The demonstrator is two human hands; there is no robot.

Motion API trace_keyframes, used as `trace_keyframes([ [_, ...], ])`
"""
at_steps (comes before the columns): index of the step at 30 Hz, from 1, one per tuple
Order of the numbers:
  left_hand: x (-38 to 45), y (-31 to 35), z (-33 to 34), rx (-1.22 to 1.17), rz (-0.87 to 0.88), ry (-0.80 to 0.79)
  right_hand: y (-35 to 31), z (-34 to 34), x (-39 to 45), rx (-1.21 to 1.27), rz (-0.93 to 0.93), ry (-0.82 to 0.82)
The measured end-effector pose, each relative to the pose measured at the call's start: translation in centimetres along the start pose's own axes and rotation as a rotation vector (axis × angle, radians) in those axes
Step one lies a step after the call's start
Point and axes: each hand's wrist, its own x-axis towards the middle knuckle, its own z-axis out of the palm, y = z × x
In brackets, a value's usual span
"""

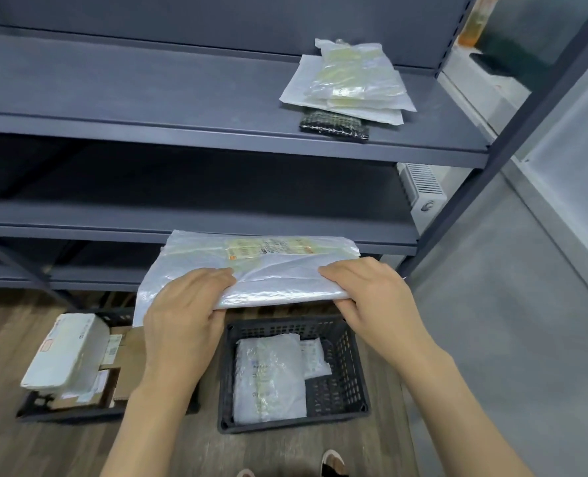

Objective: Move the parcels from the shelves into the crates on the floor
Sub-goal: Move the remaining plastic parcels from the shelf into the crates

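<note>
The soft, slippery, seemingly light parcel (251,270) sagged above the crate (351,366) at 6 o'clock, its near edge pinched by left hand (186,304) and right hand (371,301).

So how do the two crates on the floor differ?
The left crate is piled above its rim with boxes and a white parcel; the right crate holds only flat plastic mailers, with part of its floor bare. The left hand's arm partly hides the left crate; the right crate shows whole. Both are dark plastic.
</note>
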Motion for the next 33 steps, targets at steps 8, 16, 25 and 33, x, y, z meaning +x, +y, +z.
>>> trace_keyframes([
  [8, 1.5, 1.4, 0.4, -0.006, -0.111, -0.369, 3.8, -0.4, -0.3, 0.007, -0.016, -0.116],
  [16, 2.0, -0.3, -2.7, -0.033, -0.478, -0.423, 7.7, -1.4, -1.4, 0.222, 0.113, -0.250],
  [25, 3.1, 2.0, -1.3, -0.140, -0.376, -0.285, 8.1, -2.2, -1.4, 0.372, 0.302, -0.274],
  [33, 5.5, 5.6, 0.7, 0.255, 0.152, -0.329, 4.9, -4.7, 1.0, 0.387, 0.169, -0.290],
])
